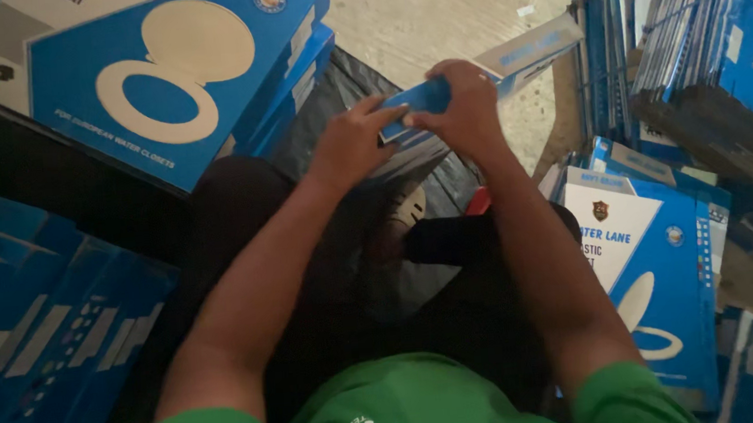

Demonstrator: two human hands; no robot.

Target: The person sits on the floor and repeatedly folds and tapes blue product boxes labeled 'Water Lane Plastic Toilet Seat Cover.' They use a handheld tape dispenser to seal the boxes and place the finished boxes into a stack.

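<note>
I am using the blue-and-white carton flap as my landmark, the piece both hands are working near the top centre. Far left of it, flat blue cartons are lying stacked, their edges crowding the left forearm, and up-left of it a big blue carton with a white oval ring printed on its lid is sitting tilted, smooth and slightly glossy. Just left of the flap my left hand is reaching in, its fingers narrowly curled and pinching the flap's near blue end. The flap itself is thin flat cardboard, a long strip; its long axis is running from lower left up to upper right, its free white end pointing away toward the bare, rough concrete floor, which is giving the only open room beyond it. Below the flap, crinkled black plastic sheeting is lying across the lap area. My right hand is closing over the flap from above, fingers wrapped around it. Right of the flap, upright bundles of flattened blue cartons are pressing close, leaving little room.
</note>
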